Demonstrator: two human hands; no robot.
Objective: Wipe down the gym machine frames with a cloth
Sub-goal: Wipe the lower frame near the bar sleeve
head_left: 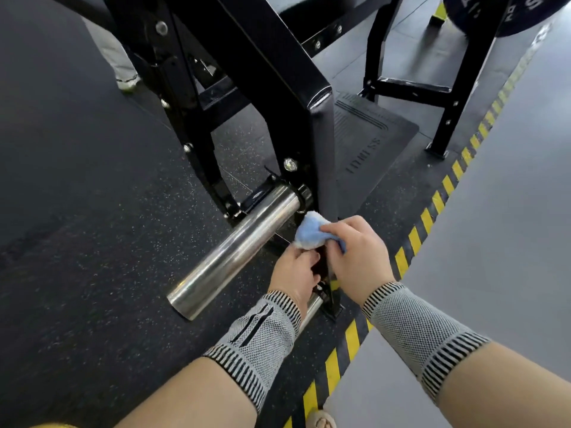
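Note:
A black steel machine frame rises through the middle of the view, with a chrome weight peg sticking out low on its upright. My right hand grips a bunched blue and white cloth and presses it against the lower part of the black upright, just below the peg's collar. Lower down, my left hand curls its fingers round the same upright, above a second, shorter chrome peg that is mostly hidden. Both wrists wear grey knitted bands.
Dark speckled rubber flooring spreads to the left. A yellow-and-black hazard stripe borders a grey floor on the right. A black mat lies behind the upright. Another black stand and a weight plate stand at top right. Someone's trouser leg shows at upper left.

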